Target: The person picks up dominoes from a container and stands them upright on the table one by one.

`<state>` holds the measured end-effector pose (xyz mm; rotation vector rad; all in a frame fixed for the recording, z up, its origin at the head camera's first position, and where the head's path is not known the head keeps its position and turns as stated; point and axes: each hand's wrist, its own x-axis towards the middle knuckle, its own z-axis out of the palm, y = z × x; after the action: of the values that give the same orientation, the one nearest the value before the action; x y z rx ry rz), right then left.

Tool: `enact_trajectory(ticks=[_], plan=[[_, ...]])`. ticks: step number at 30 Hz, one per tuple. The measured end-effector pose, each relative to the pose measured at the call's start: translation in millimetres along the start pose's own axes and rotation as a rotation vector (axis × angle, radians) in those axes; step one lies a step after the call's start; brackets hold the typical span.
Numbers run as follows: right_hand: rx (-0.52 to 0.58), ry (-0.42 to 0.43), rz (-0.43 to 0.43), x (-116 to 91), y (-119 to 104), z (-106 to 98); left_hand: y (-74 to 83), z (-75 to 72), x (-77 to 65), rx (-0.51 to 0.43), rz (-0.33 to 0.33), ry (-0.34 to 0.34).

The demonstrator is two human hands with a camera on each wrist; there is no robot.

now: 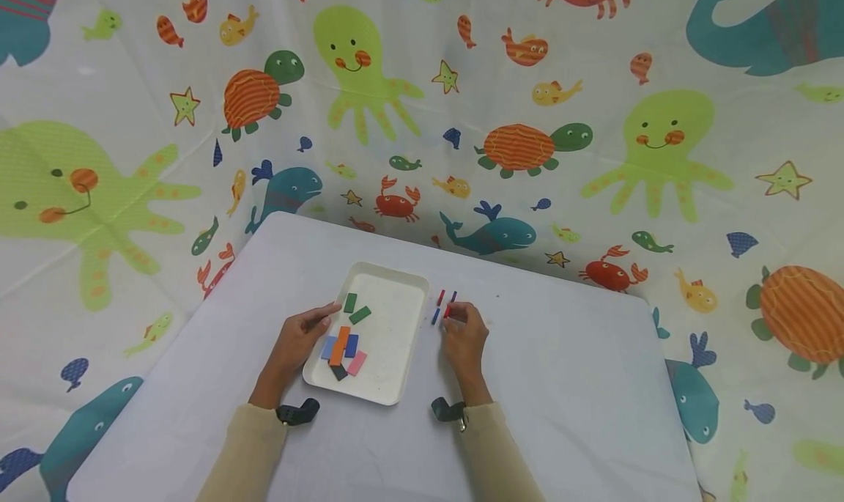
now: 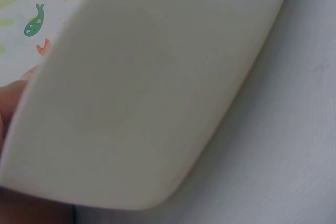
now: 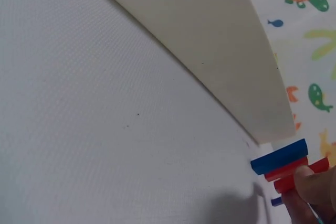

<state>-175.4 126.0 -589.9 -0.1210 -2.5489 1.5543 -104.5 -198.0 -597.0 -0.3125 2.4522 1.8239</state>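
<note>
Beside the tray's right edge, my right hand (image 1: 465,341) pinches a small red block (image 3: 286,183) between thumb and fingertip. Close to it stand another red block (image 1: 441,297), a blue block (image 1: 436,316) and a second blue block (image 1: 453,296), partly behind the fingers. My left hand (image 1: 300,344) is at the left side of the white tray (image 1: 389,392), its fingertips at the rim and its thumb apart from the index finger. The left wrist view is mostly filled by the tray's outer wall (image 2: 131,93), with a bit of finger at its left edge.
Inside the tray lie two green blocks (image 1: 360,314) and a loose pile with an orange block (image 1: 339,347), a pink block (image 1: 357,363), blue blocks and a dark block (image 1: 338,372). A white cloth (image 1: 560,385) covers the table; a sea-animal curtain (image 1: 422,121) hangs behind.
</note>
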Motion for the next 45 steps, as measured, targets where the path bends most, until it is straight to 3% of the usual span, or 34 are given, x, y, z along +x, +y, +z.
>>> enact_trajectory(ticks=[11, 27, 45], plan=[[-0.009, 0.015, -0.030, -1.5, 4.9, 1.8, 0.0, -0.3, 0.4, -0.009, 0.008, -0.001], [-0.042, -0.005, 0.004, -3.7, 5.3, 0.9, 1.9, 0.2, -1.5, 0.020, 0.026, 0.014], [-0.004, 0.074, -0.038, -1.3, -27.1, -4.4, 0.8, 0.4, -0.3, 0.016, 0.023, 0.006]])
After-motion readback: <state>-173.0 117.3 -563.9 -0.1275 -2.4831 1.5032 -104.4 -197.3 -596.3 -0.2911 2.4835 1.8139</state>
